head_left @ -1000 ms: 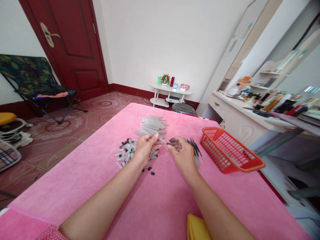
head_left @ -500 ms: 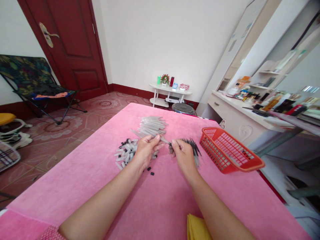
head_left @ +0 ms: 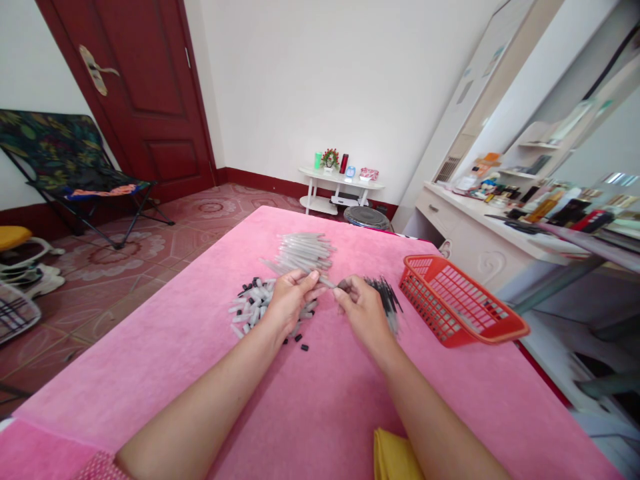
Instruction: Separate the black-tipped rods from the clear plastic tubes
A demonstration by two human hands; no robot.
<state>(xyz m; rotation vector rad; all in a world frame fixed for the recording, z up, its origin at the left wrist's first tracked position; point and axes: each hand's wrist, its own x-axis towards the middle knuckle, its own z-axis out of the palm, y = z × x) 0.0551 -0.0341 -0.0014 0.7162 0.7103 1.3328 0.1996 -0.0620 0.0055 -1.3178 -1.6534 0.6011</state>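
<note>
My left hand (head_left: 293, 300) is closed around a slim translucent pen barrel (head_left: 327, 283), which points rightward above the table. At the barrel's right end, my right hand (head_left: 365, 310) pinches with thumb and fingers; a small dark part shows there, partly hidden. Beyond my left hand lies a heap of similar pale barrels (head_left: 306, 248). Beside and partly beneath that hand is a pile of whitish pen caps (head_left: 256, 308) mixed with small black plugs (head_left: 305, 347). Thin dark-tipped pen refills (head_left: 389, 297) lie just right of my right hand, which covers some of them.
A red plastic basket (head_left: 433, 315) stands at the table's right side. The table has a pink cloth (head_left: 310, 413), with a folded yellow cloth (head_left: 395, 457) at the near edge. A dresser (head_left: 465, 220) crowded with bottles is on the right, a folding chair (head_left: 55, 153) at left.
My right hand has turned slightly and its fingers have shifted at the barrel's end, showing more of the fingers. My left hand keeps its hold nearly in place.
</note>
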